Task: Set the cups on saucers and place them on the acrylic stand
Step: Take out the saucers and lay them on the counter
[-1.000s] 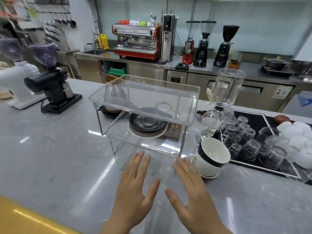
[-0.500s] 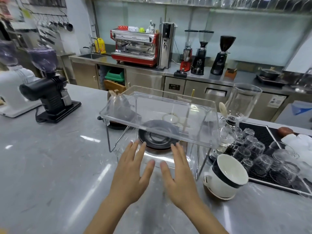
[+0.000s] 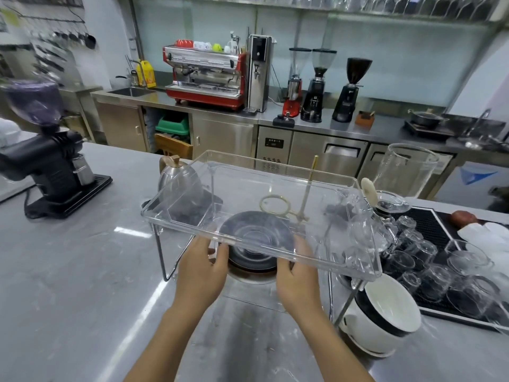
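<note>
My left hand [image 3: 202, 267] and right hand [image 3: 297, 274] reaching under the acrylic stand [image 3: 358, 267], fingers curled at the dark saucer stack [image 3: 254, 248] on its lower shelf, fingertips hidden so actual grasp unclear, stacked white cups [image 3: 381, 317] just right on the counter [image 3: 68, 271].

A café or barista-training kitchen is indicated. A red espresso machine [image 3: 205, 75] w/ cups stacked on top is seen at 12 o'clock on a stainless counter [image 3: 344, 128], w/ three coffee grinders [image 3: 319, 85] lined up at 1 o'clock. Steel undercounter fridge units are fitted below. A black grinder [image 3: 46, 161] is placed at 9 o'clock, and upturned glasses [image 3: 429, 260] on a bar mat at 3 o'clock.
</note>
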A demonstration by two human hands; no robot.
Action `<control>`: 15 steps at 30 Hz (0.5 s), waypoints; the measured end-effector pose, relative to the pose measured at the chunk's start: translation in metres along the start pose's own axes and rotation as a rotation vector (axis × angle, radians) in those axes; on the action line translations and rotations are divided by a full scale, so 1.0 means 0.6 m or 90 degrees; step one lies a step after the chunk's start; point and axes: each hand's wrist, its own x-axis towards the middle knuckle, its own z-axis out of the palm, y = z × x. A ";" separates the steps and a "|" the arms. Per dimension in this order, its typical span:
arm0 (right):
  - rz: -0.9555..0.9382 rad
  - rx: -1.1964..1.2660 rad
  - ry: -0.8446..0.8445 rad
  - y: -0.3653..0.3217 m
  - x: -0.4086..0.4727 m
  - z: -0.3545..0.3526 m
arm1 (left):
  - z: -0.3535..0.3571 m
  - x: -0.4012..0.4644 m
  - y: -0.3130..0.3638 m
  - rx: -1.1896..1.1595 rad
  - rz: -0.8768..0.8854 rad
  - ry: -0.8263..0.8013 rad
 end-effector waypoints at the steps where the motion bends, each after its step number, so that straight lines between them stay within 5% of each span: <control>1: 0.024 -0.006 0.000 -0.001 0.005 0.001 | -0.001 0.006 0.002 0.001 -0.011 -0.003; 15: 0.143 0.000 0.019 -0.011 0.024 0.001 | 0.009 0.036 0.011 0.009 -0.051 -0.017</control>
